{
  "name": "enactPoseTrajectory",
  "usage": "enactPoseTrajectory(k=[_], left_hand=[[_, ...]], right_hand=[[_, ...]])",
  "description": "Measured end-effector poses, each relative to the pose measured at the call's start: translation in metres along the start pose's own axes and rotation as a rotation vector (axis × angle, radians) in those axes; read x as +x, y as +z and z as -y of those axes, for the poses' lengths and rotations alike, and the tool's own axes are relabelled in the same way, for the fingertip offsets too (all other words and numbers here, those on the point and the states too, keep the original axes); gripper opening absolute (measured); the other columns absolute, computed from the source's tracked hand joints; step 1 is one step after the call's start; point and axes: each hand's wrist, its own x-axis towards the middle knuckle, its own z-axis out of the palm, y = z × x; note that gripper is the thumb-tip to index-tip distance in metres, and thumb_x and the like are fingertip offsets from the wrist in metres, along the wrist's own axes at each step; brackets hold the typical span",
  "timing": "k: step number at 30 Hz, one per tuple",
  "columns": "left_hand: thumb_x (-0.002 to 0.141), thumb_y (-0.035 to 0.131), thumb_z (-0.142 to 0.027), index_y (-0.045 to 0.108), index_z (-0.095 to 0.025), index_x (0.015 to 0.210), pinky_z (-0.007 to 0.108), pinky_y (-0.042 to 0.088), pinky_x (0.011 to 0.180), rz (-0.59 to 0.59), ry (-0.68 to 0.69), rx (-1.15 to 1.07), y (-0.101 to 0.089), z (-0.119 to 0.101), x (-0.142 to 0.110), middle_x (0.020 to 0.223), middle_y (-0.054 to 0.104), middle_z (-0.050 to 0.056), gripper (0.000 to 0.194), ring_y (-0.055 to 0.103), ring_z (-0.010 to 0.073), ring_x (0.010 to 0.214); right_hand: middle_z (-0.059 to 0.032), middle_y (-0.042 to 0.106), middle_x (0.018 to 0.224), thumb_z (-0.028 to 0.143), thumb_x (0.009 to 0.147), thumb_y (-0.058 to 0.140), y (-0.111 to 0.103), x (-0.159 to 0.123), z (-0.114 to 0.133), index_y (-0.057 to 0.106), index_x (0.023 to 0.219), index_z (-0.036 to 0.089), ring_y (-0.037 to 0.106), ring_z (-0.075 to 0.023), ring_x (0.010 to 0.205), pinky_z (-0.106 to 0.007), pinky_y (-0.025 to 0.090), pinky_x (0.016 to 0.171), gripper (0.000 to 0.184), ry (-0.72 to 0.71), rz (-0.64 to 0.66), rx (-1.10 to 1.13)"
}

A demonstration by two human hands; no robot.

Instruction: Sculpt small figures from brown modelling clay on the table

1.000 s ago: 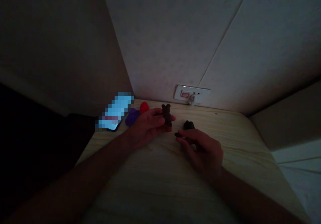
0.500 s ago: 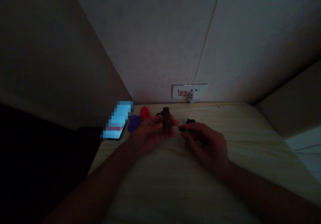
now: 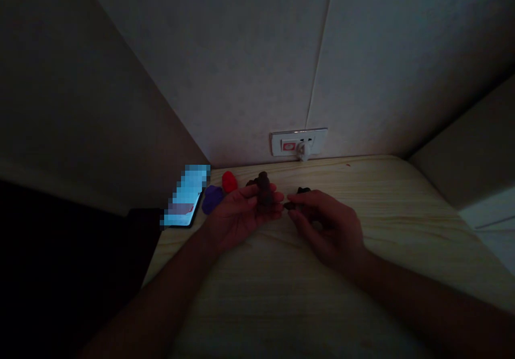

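Observation:
My left hand (image 3: 235, 211) is turned palm up, and its thumb and fingers hold a small brown clay figure (image 3: 264, 192) upright. The figure has a rounded head on a thicker body; the dim light hides its details. Just to its right, my right hand (image 3: 330, 225) pinches a small dark brown clay piece (image 3: 288, 206) between thumb and fingertips. A narrow gap seems to lie between that piece and the left fingertips. Behind the left fingers a brown lump (image 3: 252, 182) partly shows.
A red clay lump (image 3: 229, 182) and a purple clay lump (image 3: 212, 199) lie left of the figure. Farther left is a lit phone (image 3: 187, 195) at the edge of the wooden table (image 3: 257, 289). Behind my right hand sits a black lump (image 3: 303, 190). A wall socket (image 3: 298, 143) holds a white plug.
The view has shifted slightly. The clay figure has turned a little in my left hand, and my right hand's piece is slightly closer to the left fingertips.

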Motion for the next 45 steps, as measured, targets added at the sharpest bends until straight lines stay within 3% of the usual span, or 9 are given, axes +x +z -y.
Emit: enactPoseTrajectory(k=[4, 11, 17, 25, 33, 41, 45], left_hand=[[0.082, 0.077, -0.013, 0.076, -0.011, 0.113, 0.036, 0.061, 0.094, 0.008, -0.005, -0.018, -0.0007, 0.0003, 0.0001, 0.107, 0.082, 0.010, 0.031, 0.077, 0.0231, 0.098], [0.083, 0.075, -0.011, 0.074, -0.009, 0.115, 0.035, 0.060, 0.093, 0.019, -0.008, -0.026, -0.0022, 0.0004, -0.0010, 0.108, 0.081, 0.012, 0.032, 0.077, 0.0241, 0.100], [0.084, 0.075, -0.012, 0.074, -0.009, 0.116, 0.038, 0.059, 0.094, 0.024, -0.011, -0.011, -0.0040, 0.0014, -0.0001, 0.108, 0.081, 0.012, 0.032, 0.077, 0.0248, 0.098], [0.081, 0.080, -0.016, 0.075, -0.012, 0.114, 0.047, 0.058, 0.099, 0.072, -0.022, -0.029, -0.0017, 0.0039, -0.0010, 0.109, 0.081, 0.010, 0.034, 0.077, 0.0305, 0.104], [0.080, 0.082, -0.016, 0.076, -0.009, 0.114, 0.039, 0.057, 0.101, 0.062, 0.024, -0.016, -0.0031, 0.0075, -0.0012, 0.105, 0.082, 0.012, 0.035, 0.076, 0.0235, 0.104], [0.077, 0.085, -0.019, 0.079, -0.012, 0.107, 0.031, 0.058, 0.097, 0.063, 0.049, 0.047, 0.0023, 0.0070, -0.0021, 0.100, 0.083, 0.008, 0.032, 0.077, 0.0196, 0.098], [0.074, 0.088, -0.021, 0.080, -0.015, 0.105, 0.033, 0.057, 0.099, 0.053, 0.069, 0.056, 0.0026, 0.0063, -0.0035, 0.101, 0.083, 0.006, 0.032, 0.077, 0.0201, 0.098]], right_hand=[[-0.0030, 0.072, 0.083, 0.015, 0.093, 0.065, -0.0007, 0.0019, 0.0021, 0.072, 0.111, 0.019, 0.065, -0.0102, 0.058, -0.020, 0.053, 0.050, 0.020, -0.026, 0.011, -0.013], [0.0028, 0.069, 0.062, 0.020, 0.088, 0.073, 0.0015, -0.0017, 0.0002, 0.071, 0.101, 0.019, 0.064, -0.0101, 0.048, -0.019, 0.051, 0.048, 0.013, 0.134, 0.021, 0.035], [0.0029, 0.069, 0.062, 0.022, 0.088, 0.074, 0.0019, -0.0028, -0.0008, 0.067, 0.100, 0.021, 0.065, -0.0111, 0.046, -0.019, 0.051, 0.044, 0.014, 0.228, 0.014, 0.113], [-0.0076, 0.074, 0.100, 0.015, 0.090, 0.072, -0.0004, 0.0029, -0.0013, 0.074, 0.100, 0.020, 0.068, -0.0112, 0.069, -0.019, 0.054, 0.052, 0.012, 0.044, 0.001, 0.096], [-0.0046, 0.071, 0.094, 0.017, 0.088, 0.074, 0.0002, 0.0024, -0.0009, 0.074, 0.106, 0.020, 0.061, -0.0071, 0.057, -0.018, 0.051, 0.048, 0.019, 0.133, 0.014, 0.171], [-0.0034, 0.070, 0.084, 0.015, 0.086, 0.073, 0.0000, 0.0045, -0.0007, 0.073, 0.099, 0.017, 0.059, -0.0067, 0.053, -0.017, 0.049, 0.047, 0.014, 0.060, -0.001, 0.050], [-0.0027, 0.069, 0.084, 0.015, 0.086, 0.072, 0.0001, 0.0041, 0.0004, 0.071, 0.099, 0.018, 0.060, -0.0073, 0.054, -0.018, 0.049, 0.047, 0.013, 0.079, -0.011, 0.053]])
